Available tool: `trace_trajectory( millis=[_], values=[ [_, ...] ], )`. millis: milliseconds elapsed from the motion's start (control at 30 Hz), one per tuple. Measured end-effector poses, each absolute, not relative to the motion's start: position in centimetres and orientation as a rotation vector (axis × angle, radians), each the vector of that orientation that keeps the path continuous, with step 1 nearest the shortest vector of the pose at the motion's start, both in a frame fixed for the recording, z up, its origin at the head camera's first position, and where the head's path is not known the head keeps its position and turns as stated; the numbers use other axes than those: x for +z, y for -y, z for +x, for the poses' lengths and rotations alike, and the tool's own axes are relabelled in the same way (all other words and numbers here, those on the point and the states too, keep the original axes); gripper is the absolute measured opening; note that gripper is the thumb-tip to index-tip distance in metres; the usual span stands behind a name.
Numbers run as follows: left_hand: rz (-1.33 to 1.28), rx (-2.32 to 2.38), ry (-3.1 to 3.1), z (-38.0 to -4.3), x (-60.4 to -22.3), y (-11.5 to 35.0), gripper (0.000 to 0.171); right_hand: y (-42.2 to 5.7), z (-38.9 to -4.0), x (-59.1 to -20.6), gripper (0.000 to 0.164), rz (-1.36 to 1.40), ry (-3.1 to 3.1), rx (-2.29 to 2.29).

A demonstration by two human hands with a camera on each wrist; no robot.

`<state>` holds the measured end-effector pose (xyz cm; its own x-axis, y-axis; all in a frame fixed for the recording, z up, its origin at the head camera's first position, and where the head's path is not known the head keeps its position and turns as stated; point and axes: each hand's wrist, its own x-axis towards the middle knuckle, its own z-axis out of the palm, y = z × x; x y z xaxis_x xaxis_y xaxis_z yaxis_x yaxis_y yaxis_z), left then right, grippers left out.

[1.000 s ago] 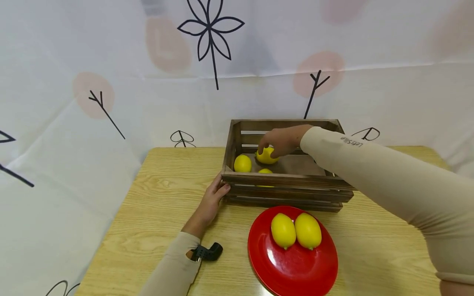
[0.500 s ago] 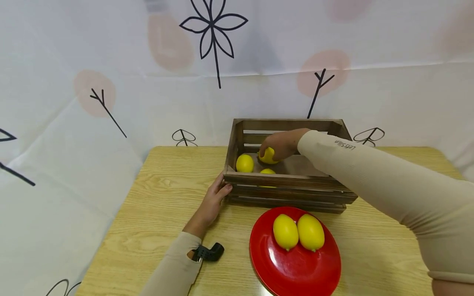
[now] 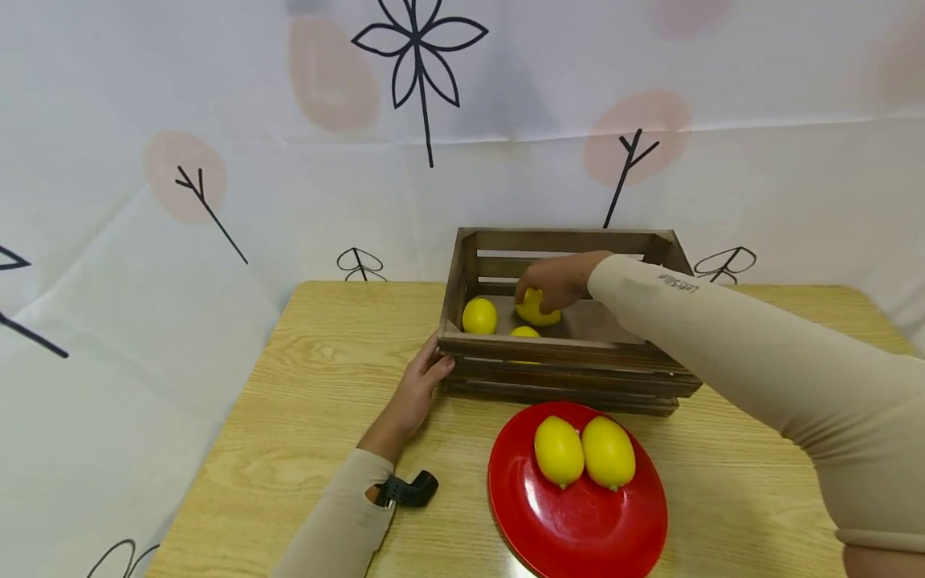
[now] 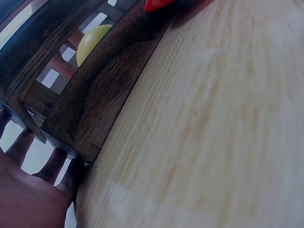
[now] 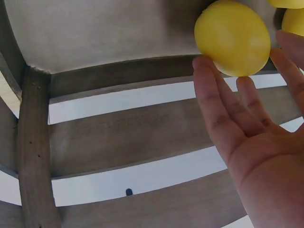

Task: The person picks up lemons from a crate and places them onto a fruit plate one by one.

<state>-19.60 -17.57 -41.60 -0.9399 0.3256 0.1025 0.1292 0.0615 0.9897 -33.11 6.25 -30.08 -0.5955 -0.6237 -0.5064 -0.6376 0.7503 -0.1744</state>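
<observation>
Inside a dark slatted wooden crate [image 3: 556, 347], my right hand [image 3: 567, 277] grips a yellow lemon [image 3: 536, 310] from above. The right wrist view has my fingertips and thumb around that lemon [image 5: 232, 35], close to the crate's slatted side. Left of it in the crate lies another lemon [image 3: 479, 316]. A third lemon [image 3: 525, 331] is partly hidden behind the front slats. My left hand [image 3: 413, 395] rests against the crate's left front corner. In the left wrist view, its fingers [image 4: 53, 165] reach out extended and touch the wood.
A red plate [image 3: 564, 522] stands in front of the crate, bearing two lemons side by side, a left lemon [image 3: 559, 451] and a right lemon [image 3: 609, 453]. The light wooden table [image 3: 325, 361] ends at a patterned cloth [image 3: 506, 185] behind the crate.
My right hand has lowered and closed around the lemon, which has shifted slightly to the right within the crate. My left hand stays at the crate's corner. The head view has moved a little.
</observation>
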Motion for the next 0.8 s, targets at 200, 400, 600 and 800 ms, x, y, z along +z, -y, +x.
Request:
trace_trajectory(
  millis=[200, 400, 600, 800],
  values=[
    [0.462, 2.0, -2.182, -19.66, -41.55, 17.44, 0.055, -6.54, -33.01, -29.95, 0.045, -0.949, -2.385, 0.037],
    [0.457, 2.0, -2.187, -19.57, -41.48, 17.47, 0.055, -6.48, -33.05, -29.95, 0.047, -0.894, -2.383, 0.063],
    [0.47, 2.006, -2.184, -19.65, -41.55, 17.53, 0.055, -6.51, -33.04, -30.2, 0.049, -0.816, -2.387, 0.07],
    [0.462, 2.007, -2.181, -19.69, -41.61, 17.57, 0.055, -6.59, -33.06, -30.59, 0.051, -0.772, -2.386, 0.067]
  ],
)
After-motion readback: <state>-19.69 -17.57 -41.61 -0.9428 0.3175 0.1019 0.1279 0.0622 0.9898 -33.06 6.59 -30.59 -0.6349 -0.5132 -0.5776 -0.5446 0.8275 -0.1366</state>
